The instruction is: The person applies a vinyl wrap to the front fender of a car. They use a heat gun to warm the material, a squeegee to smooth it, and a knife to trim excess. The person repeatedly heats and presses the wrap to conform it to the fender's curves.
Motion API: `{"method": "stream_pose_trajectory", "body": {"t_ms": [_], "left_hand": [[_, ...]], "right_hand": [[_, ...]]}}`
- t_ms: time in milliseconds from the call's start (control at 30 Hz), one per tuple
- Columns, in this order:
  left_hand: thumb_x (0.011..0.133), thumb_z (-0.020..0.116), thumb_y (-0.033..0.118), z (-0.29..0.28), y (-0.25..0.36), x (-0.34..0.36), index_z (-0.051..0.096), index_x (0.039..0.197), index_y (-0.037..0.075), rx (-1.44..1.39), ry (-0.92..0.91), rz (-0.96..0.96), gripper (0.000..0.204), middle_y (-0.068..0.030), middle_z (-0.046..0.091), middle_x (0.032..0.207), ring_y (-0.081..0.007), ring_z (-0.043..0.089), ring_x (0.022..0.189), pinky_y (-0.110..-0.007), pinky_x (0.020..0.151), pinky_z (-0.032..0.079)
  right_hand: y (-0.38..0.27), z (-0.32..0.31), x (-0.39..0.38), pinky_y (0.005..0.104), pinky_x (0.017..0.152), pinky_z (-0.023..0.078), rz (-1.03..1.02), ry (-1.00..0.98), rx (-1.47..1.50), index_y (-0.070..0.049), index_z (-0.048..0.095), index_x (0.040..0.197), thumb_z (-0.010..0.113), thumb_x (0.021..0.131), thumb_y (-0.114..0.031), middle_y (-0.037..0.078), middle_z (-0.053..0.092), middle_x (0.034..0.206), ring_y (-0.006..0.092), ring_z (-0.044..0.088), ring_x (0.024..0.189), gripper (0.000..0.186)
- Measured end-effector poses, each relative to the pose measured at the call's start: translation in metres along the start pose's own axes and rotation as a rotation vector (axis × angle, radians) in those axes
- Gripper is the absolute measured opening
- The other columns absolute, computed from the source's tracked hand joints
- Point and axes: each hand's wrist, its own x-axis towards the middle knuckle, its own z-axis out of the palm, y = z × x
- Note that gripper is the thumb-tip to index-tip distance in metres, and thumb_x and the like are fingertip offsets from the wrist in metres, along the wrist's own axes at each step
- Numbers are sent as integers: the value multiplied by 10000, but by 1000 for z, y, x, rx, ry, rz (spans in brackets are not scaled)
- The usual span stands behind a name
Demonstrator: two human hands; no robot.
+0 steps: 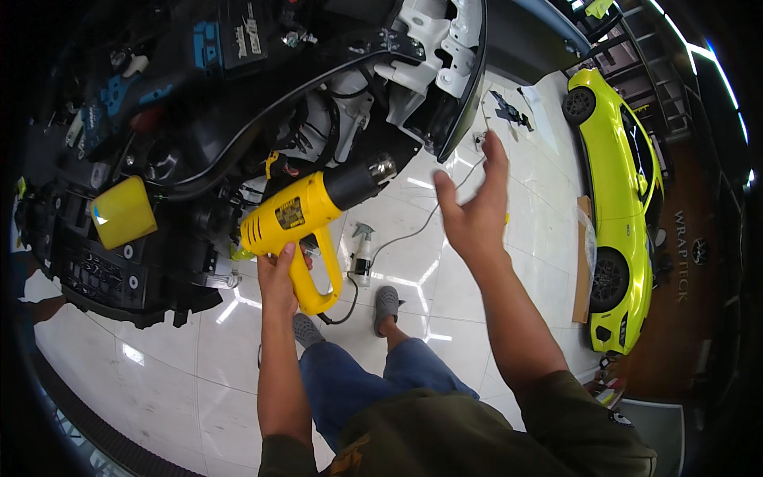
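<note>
My left hand (278, 278) is wrapped round the handle of a yellow heat gun (294, 213). The black nozzle points up and to the right, toward the edge of a dark car body panel (459, 103). Held up to the right of that panel, my right hand (478, 208) has thumb and fingers apart and nothing in it. From the base of the gun's handle a grey cord (413, 232) runs across the floor. A yellow squeegee card (124, 211) lies on the dismantled car front, left of the gun.
Blue and black power tools (208, 46) rest on the car's open front. A spray bottle (362, 253) stands on the glossy tiled floor (445, 334). To the right is a bright lime-green car (620, 191), with cardboard (583, 262) beside it. At the far left, part of another person's arm (44, 308) shows.
</note>
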Motion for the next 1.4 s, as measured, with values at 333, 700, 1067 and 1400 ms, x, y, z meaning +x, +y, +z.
{"method": "stream_pose_trajectory", "body": {"t_ms": [333,700,1067,1400], "left_hand": [[864,684,94,-52,-10,-21,424,1188,92,-67,48,25,416,-91,594,902,-173,600,651,-303,586,534],[928,608,217,-38,-28,-60,442,1225,95,-10,-18,-76,362,-95,589,883,-186,598,736,-335,682,542],[973,495,422,34,-124,-67,548,1240,121,-471,52,-293,406,-64,650,1066,-213,639,950,-379,819,533],[980,482,420,90,-172,-57,495,1273,107,-529,-16,-156,429,-89,639,1107,-232,638,997,-402,863,539]], "right_hand": [[-19,12,28,453,1022,374,-158,-9,-232,24,332,1396,609,750,15,252,445,1318,416,452,1204,703],[2,-44,-1,441,1012,376,-166,-82,110,12,393,1363,629,885,-193,249,476,1283,411,460,1192,571],[77,-12,-159,391,860,471,300,-605,560,35,526,1201,585,910,-161,218,578,1091,344,586,984,356],[152,-37,-79,425,933,435,-282,-398,323,13,536,1178,665,832,-108,195,530,1191,377,515,1092,389]]}}
